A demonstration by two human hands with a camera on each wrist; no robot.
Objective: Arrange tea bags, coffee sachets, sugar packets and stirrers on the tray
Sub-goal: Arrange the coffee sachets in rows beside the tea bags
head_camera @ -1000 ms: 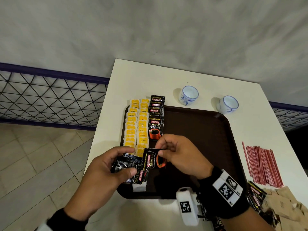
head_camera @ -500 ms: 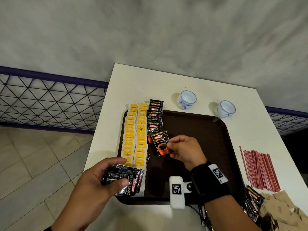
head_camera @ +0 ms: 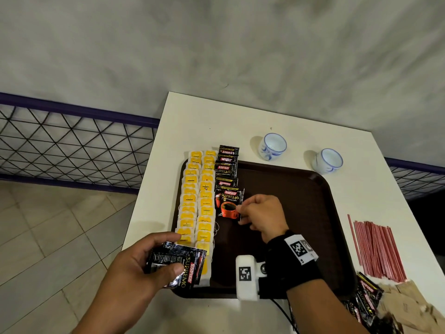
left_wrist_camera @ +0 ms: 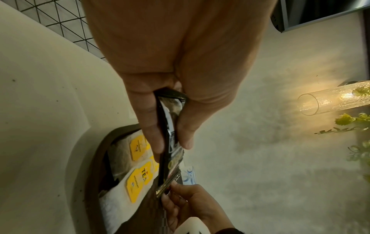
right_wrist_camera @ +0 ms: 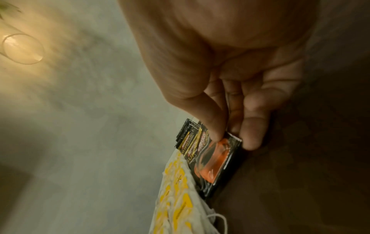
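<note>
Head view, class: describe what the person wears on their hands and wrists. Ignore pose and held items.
Both hands are bare. The right hand has a wide black wrist strap carrying a white tag with a black square code, plus a white boxy camera mount with another code and a thin black cable. The left hand shows no strap in frame.

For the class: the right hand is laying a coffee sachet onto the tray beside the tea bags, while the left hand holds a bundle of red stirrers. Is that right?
Not quite. The left hand holds a stack of coffee sachets, not stirrers; the head view shows the red stirrers lying on the table. The rest stands: the right hand is laying a coffee sachet onto the tray beside the tea bags.
</note>
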